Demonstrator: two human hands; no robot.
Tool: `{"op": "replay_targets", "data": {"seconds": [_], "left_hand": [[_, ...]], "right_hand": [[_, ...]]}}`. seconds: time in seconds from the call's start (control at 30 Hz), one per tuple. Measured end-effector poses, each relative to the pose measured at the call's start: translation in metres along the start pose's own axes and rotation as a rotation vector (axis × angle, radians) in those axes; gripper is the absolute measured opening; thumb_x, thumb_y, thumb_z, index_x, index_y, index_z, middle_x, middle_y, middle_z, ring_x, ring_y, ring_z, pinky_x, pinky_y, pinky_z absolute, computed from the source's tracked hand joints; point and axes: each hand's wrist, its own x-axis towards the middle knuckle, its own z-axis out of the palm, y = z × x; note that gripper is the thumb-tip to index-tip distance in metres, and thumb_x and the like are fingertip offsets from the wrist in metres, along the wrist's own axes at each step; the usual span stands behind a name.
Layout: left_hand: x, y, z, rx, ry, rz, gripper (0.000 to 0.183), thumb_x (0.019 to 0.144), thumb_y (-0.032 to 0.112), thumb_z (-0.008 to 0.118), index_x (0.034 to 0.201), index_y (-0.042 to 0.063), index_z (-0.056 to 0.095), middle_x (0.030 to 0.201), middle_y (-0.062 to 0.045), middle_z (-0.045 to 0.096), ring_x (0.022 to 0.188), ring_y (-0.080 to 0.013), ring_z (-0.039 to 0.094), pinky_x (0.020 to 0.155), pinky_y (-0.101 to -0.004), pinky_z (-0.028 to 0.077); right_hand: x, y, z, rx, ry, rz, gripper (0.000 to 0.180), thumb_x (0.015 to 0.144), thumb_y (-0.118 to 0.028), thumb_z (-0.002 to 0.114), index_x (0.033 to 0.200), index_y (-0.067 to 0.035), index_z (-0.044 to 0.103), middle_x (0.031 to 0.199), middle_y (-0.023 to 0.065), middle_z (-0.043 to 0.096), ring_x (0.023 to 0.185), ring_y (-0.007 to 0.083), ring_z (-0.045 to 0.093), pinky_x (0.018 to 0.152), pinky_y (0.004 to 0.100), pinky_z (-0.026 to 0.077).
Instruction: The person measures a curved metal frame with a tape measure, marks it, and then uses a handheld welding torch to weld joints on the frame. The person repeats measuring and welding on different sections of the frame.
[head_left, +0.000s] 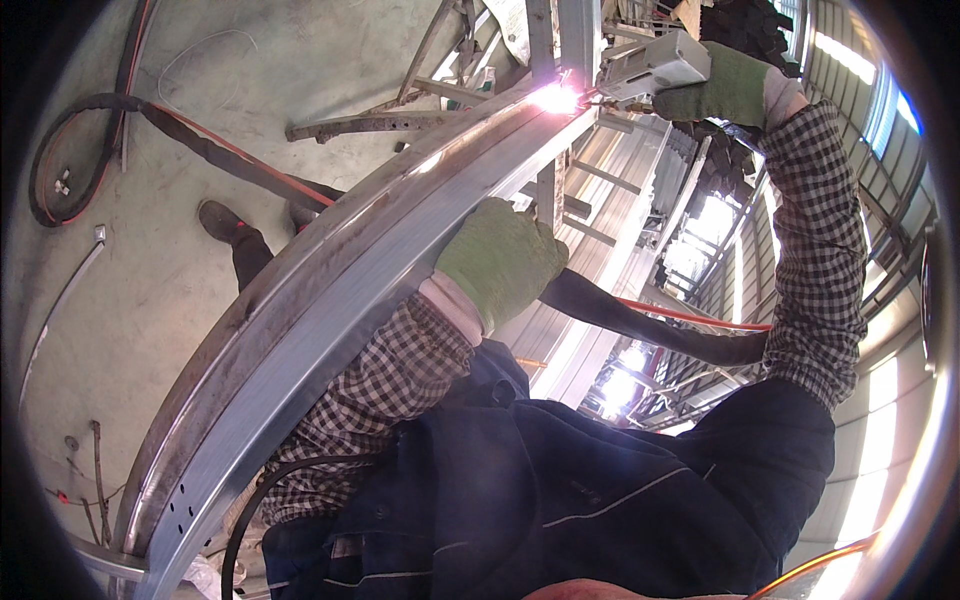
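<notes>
In a green work glove, my right hand grips a welding torch with a grey metal box-shaped body. Its tip meets the upper end of a long metal beam, where a bright pinkish welding arc glows and hides the joint. My left hand, gloved alike, lies with curled fingers against the beam's near side, around mid-length. A black sleeved hose comes out beside its fingers and runs toward my right arm. What those fingers close on is hidden.
Behind the arc stands an upright metal post. Metal profiles lie beyond the beam on a frame. A looped hose with an orange line crosses the concrete floor. A shoe shows past the beam. A black cable hangs near my left sleeve.
</notes>
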Motion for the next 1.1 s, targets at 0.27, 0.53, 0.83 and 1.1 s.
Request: {"op": "replay_targets", "data": {"seconds": [0.27,0.53,0.83,1.1], "left_hand": [[-0.001,-0.001,-0.002,-0.021,0.005,-0.007,0.016,0.094,0.023,0.073,0.109,0.02,0.078,0.097,-0.001,0.076,0.096,-0.0201,0.077,0.084,-0.0412,0.059],[-0.001,-0.01,-0.002,-0.093,0.014,-0.044,0.014,0.088,0.02,0.075,0.101,0.017,0.078,0.089,-0.001,0.075,0.093,-0.0206,0.076,0.079,-0.0417,0.059],[-0.005,-0.011,0.011,-0.089,0.056,-0.012,0.014,0.091,0.021,0.07,0.103,0.015,0.074,0.094,-0.003,0.072,0.093,-0.0235,0.073,0.08,-0.0443,0.057],[-0.009,0.007,0.027,-0.121,0.029,-0.004,0.02,0.091,0.027,0.071,0.107,0.014,0.073,0.097,-0.002,0.072,0.096,-0.0236,0.072,0.084,-0.0458,0.057]], "right_hand": [[0.001,0.007,0.004,-0.064,0.067,0.039,0.044,0.095,-0.035,0.085,0.124,-0.003,0.075,0.099,0.0088,0.081,0.084,0.014,0.076,0.068,0.0319,0.06],[-0.016,0.0,0.002,0.291,0.051,0.048,0.055,0.097,-0.034,0.084,0.142,-0.006,0.067,0.114,0.0055,0.077,0.095,0.013,0.073,0.078,0.028,0.061],[-0.009,0.005,0.005,0.135,0.074,-0.041,0.055,0.095,-0.038,0.086,0.139,-0.008,0.069,0.121,0.0087,0.077,0.108,0.0183,0.074,0.092,0.0335,0.063],[-0.009,0.009,0.009,0.068,0.099,-0.078,0.047,0.095,-0.034,0.087,0.13,-0.006,0.073,0.109,0.0082,0.079,0.097,0.0186,0.077,0.083,0.034,0.065]]}}
